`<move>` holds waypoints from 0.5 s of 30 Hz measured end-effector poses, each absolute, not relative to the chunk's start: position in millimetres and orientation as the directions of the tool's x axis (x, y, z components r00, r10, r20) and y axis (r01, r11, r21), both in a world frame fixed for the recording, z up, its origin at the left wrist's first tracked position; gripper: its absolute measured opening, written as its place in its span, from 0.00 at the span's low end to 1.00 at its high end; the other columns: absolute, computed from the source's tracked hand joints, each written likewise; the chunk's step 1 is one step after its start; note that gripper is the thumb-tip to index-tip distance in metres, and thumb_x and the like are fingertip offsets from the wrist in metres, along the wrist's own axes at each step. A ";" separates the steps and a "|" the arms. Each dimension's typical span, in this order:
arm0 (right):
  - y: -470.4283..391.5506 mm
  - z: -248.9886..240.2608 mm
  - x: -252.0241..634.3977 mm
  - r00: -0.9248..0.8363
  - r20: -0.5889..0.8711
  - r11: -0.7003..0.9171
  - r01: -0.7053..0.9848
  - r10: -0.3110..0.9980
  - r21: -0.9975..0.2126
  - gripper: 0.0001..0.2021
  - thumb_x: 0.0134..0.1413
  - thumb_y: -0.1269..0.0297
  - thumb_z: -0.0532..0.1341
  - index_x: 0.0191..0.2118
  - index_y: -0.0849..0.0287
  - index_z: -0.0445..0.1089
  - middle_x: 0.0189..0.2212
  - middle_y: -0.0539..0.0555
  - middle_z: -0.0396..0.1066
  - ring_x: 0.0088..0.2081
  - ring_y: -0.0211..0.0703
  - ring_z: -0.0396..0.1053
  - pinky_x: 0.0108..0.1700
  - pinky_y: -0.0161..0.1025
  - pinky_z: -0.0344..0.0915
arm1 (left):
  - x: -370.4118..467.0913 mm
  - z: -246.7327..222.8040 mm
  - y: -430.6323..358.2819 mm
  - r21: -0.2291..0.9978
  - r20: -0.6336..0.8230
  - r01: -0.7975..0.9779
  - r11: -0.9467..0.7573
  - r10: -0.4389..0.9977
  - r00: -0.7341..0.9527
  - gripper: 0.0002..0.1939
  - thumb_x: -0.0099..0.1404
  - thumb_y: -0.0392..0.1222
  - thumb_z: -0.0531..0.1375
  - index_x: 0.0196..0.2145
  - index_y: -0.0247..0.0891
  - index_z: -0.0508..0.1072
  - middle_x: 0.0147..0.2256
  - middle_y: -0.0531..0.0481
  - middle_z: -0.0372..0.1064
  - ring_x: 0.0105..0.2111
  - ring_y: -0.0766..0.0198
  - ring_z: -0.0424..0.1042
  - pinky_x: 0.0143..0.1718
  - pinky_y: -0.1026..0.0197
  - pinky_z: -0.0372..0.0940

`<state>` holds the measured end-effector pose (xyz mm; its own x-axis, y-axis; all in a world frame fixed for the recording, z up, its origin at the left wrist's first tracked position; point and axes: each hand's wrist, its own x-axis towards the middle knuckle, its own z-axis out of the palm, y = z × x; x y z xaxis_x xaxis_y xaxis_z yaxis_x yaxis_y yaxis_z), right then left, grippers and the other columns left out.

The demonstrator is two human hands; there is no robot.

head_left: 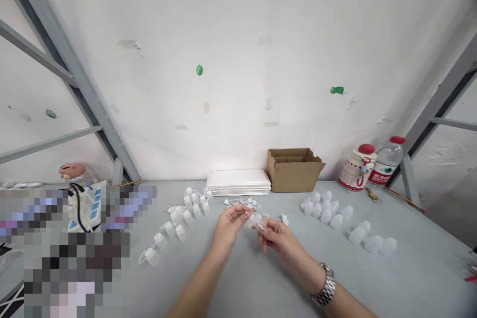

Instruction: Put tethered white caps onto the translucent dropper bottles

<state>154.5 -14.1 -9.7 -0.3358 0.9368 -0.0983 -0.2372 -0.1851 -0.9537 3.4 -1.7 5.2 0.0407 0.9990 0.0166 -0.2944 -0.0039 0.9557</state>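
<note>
Before the box point(296, 179), toward its left, a bottle point(255, 219) sits between the left hand point(231, 224) and the right hand point(278, 236), each pinching it with fingertips. So slight a hold on slick plastic could let it slip. Left of the box, capped bottles point(187, 217) crowd together; one careless knock could topple several.

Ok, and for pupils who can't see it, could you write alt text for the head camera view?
A person's left hand and right hand hold a small pale plastic piece above a grey table. Small white bottles are grouped to the left, more pale bottles to the right. Behind are a white stack and an open cardboard box.
</note>
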 end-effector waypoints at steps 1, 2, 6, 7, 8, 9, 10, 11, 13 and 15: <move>-15.1 -9.7 155.4 -0.383 -0.116 -0.238 -0.289 0.917 -0.927 0.17 0.42 0.50 0.64 0.26 0.62 0.69 0.14 0.46 0.62 0.16 0.32 0.55 0.23 0.34 0.51 | 3.1 5.5 -1.9 0.957 0.028 -0.291 -0.011 0.998 0.054 0.08 0.47 0.42 0.66 0.26 0.37 0.74 0.32 0.47 0.76 0.37 0.58 0.71 0.42 0.58 0.61; -16.1 -9.9 156.1 -0.431 -0.134 -0.297 -0.335 0.892 -0.894 0.17 0.44 0.50 0.63 0.26 0.63 0.69 0.12 0.44 0.60 0.14 0.31 0.52 0.22 0.34 0.49 | 2.9 5.9 -2.1 0.958 0.040 -0.286 -0.019 0.997 0.065 0.08 0.48 0.42 0.66 0.25 0.37 0.73 0.31 0.48 0.76 0.37 0.58 0.71 0.42 0.58 0.61; -17.6 -11.4 155.0 -0.521 -0.159 -0.407 -0.404 0.838 -0.819 0.19 0.47 0.47 0.60 0.24 0.62 0.67 0.10 0.43 0.55 0.12 0.28 0.46 0.20 0.33 0.46 | 3.9 7.6 -3.1 0.961 0.068 -0.272 -0.045 0.995 0.075 0.07 0.49 0.42 0.66 0.26 0.37 0.74 0.32 0.48 0.76 0.37 0.59 0.71 0.43 0.58 0.61; -17.2 -11.5 154.2 -0.496 -0.148 -0.377 -0.401 0.856 -0.835 0.20 0.47 0.46 0.59 0.24 0.61 0.67 0.10 0.43 0.56 0.12 0.29 0.47 0.20 0.33 0.46 | 4.4 8.2 -3.3 0.962 0.066 -0.268 -0.045 0.995 0.069 0.08 0.50 0.43 0.65 0.28 0.37 0.74 0.33 0.47 0.76 0.39 0.58 0.71 0.44 0.57 0.61; -16.5 -11.6 153.3 -0.453 -0.133 -0.329 -0.387 0.882 -0.861 0.21 0.48 0.45 0.58 0.25 0.61 0.66 0.10 0.44 0.58 0.12 0.29 0.49 0.20 0.33 0.47 | 5.0 8.8 -3.4 0.963 0.060 -0.266 -0.042 0.996 0.063 0.09 0.50 0.43 0.65 0.29 0.37 0.75 0.35 0.46 0.76 0.40 0.57 0.71 0.45 0.57 0.61; -15.6 -11.7 152.6 -0.403 -0.119 -0.274 -0.354 0.907 -0.894 0.21 0.47 0.44 0.58 0.25 0.61 0.66 0.11 0.44 0.59 0.13 0.30 0.51 0.20 0.33 0.48 | 5.4 9.7 -3.6 0.964 0.050 -0.264 -0.033 0.997 0.058 0.10 0.50 0.43 0.65 0.31 0.37 0.75 0.38 0.45 0.75 0.42 0.56 0.70 0.46 0.57 0.60; -14.5 -12.0 152.0 -0.355 -0.104 -0.221 -0.305 0.929 -0.927 0.22 0.46 0.43 0.58 0.25 0.60 0.65 0.12 0.45 0.60 0.13 0.31 0.53 0.20 0.33 0.50 | 5.6 10.7 -3.7 0.965 0.035 -0.262 -0.018 0.998 0.059 0.12 0.49 0.44 0.66 0.33 0.37 0.75 0.40 0.44 0.74 0.44 0.55 0.69 0.47 0.56 0.60; -13.4 -12.5 151.7 -0.318 -0.090 -0.174 -0.244 0.944 -0.954 0.22 0.44 0.42 0.59 0.25 0.60 0.65 0.12 0.44 0.60 0.14 0.32 0.54 0.20 0.33 0.51 | 5.5 11.7 -3.8 0.966 0.014 -0.257 0.005 0.997 0.074 0.15 0.48 0.44 0.66 0.34 0.37 0.75 0.42 0.43 0.74 0.45 0.54 0.69 0.47 0.56 0.60; -11.2 -14.3 151.4 -0.288 -0.061 -0.102 -0.131 0.956 -0.986 0.23 0.42 0.40 0.59 0.25 0.59 0.63 0.12 0.44 0.59 0.14 0.33 0.55 0.20 0.33 0.52 | 4.3 13.4 -3.7 0.972 -0.031 -0.228 0.058 0.992 0.124 0.18 0.45 0.44 0.68 0.35 0.37 0.76 0.41 0.42 0.74 0.43 0.53 0.70 0.46 0.55 0.61; -10.0 -16.6 151.3 -0.297 -0.038 -0.056 -0.053 0.954 -0.997 0.24 0.42 0.38 0.57 0.25 0.58 0.62 0.12 0.43 0.58 0.14 0.33 0.55 0.20 0.34 0.53 | 2.1 14.0 -2.9 0.981 -0.044 -0.180 0.069 0.989 0.142 0.16 0.43 0.44 0.68 0.32 0.36 0.77 0.37 0.43 0.76 0.40 0.53 0.72 0.44 0.55 0.62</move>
<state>151.3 -10.0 -16.6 -0.2966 0.9543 -0.0378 -0.0525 -0.0559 -0.9971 2.1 -2.9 14.0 0.1421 0.9889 -0.0438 -0.1805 0.0694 0.9811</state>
